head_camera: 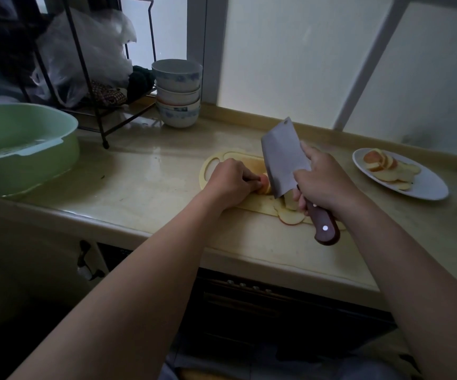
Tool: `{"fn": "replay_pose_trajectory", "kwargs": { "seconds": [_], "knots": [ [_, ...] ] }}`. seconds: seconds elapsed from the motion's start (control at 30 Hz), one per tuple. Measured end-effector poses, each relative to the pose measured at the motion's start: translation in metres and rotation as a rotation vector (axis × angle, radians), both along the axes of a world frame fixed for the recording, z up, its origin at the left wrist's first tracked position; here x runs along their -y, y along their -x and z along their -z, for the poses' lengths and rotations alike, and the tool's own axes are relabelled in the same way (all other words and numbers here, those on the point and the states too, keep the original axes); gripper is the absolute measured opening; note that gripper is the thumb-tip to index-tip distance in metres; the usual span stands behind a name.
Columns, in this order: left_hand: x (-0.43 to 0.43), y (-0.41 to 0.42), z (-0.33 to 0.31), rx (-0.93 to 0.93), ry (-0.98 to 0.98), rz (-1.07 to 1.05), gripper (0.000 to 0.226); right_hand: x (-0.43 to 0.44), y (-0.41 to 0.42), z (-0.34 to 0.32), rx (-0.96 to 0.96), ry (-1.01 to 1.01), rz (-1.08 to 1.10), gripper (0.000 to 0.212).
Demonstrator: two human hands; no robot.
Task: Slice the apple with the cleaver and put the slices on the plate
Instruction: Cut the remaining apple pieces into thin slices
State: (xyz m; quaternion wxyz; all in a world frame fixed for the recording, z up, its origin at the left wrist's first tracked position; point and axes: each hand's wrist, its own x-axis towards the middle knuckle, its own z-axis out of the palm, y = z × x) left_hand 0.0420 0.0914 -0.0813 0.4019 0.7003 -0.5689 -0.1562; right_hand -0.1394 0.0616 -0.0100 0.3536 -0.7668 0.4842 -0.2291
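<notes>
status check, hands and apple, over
Left hand pins apple piece on cutting board. Right hand grips cleaver, blade at the piece. Plated slices on plate, loose slices on board. Nothing blocks the plate.

left: green basin [43, 171] fills that end of the worktop [145, 171] | back-left: wire rack [86, 75] and stack of bowls [178, 94] close the corner | open: bare worktop between basin and cutting board [249, 163], also behind the board | right: bare gap between board and plate [430, 185] | centre: tilted cleaver [282, 157] over the board
</notes>
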Motion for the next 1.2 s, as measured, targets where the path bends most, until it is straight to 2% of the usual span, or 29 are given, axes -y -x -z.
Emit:
{"fn": "replay_pose_trajectory", "kwargs": {
  "seconds": [0.73,1.2],
  "knots": [
    [0.002,0.003,0.002,-0.012,0.016,-0.021,0.014,-0.001,0.032,0.002,-0.075,-0.097,-0.060,0.076],
    [0.005,-0.001,0.003,-0.003,0.020,-0.013,0.011,0.013,0.013,0.006,-0.076,-0.107,-0.080,0.076]
  ]
}}
